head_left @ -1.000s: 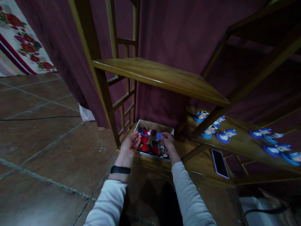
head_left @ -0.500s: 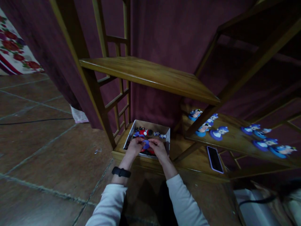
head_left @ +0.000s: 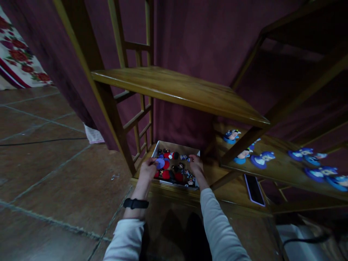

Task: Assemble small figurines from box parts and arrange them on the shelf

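Note:
A shallow cardboard box with white edges holds several small figurines, among them red and black ones. My left hand is at the box's left side, thumb and fingers pinching a flat purple disc. A round red piece lies just beside that disc. Over the right part of the box, my right hand has its fingertips closed at the end of a small white-and-purple figurine. Black-and-red figurines lie in the front of the box, between my hands.
A wooden shelf board runs above the box. To the right, several blue and purple based figurines stand on another shelf level, with a phone lying below. A slanted wooden post and a dark red curtain are close by.
My hands, together at the purple disc before, have parted. The left has moved left with the disc; the right has gone right to the small figurine. More of the box's contents show.

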A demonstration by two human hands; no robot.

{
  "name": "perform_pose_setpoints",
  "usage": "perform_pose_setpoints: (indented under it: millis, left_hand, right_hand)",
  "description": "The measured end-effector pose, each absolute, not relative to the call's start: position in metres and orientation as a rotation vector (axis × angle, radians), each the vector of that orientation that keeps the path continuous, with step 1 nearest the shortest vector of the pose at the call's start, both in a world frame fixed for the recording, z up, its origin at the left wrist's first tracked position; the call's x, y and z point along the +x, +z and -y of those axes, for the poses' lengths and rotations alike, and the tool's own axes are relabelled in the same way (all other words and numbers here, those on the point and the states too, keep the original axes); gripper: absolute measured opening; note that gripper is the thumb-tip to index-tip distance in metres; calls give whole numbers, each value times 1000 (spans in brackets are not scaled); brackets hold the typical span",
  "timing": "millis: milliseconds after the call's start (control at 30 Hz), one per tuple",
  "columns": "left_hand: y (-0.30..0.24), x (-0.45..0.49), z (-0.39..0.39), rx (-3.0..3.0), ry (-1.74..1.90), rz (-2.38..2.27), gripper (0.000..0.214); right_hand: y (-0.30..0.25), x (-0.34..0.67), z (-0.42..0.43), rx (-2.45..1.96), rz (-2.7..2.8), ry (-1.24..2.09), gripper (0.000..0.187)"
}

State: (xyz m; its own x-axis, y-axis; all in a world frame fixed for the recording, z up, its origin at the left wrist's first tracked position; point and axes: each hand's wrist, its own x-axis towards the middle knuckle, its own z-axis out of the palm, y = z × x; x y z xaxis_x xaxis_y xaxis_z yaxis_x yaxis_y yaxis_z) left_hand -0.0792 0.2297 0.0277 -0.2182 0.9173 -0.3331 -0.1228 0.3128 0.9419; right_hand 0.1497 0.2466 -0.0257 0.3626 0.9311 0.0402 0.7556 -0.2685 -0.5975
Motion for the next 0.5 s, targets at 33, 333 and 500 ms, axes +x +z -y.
perform_pose_setpoints:
  millis: [33, 333, 500]
  left_hand:
    - [30, -79, -230, 749, 1161, -1455, 13]
    - [34, -79, -228, 677, 1146, -1419, 15]
    - [27, -78, -228, 691, 1125, -1412, 12]
  right_hand:
    - [-28, 147, -250, -2108, 1531, 409, 30]
    - [-35, 128, -267, -2176, 1893, 249, 32]
    - [-33, 125, -260, -2198, 1909, 168, 31]
